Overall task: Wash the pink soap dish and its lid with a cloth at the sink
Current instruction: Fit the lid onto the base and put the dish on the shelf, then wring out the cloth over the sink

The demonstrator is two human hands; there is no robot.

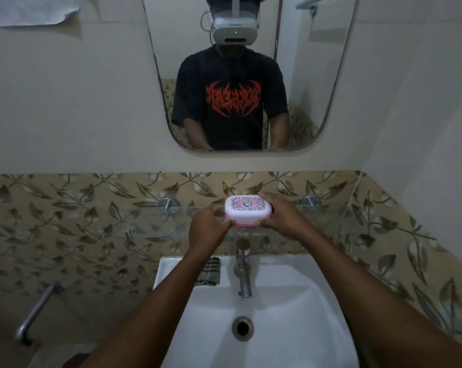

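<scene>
Hands, left hand [210,224] and right hand [283,219], grip the two ends of the small pink plastic soap dish [241,223] in the middle of the frame, between them, its white lid [247,209] shut on top.

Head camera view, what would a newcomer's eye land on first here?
The closed pink soap dish, white lid on, held by the left hand and right hand above the tap. Above it, the mirror reflects the person in a white headset and black shirt with red print. A checked cloth lies on the white sink rim, left of the tap.
</scene>
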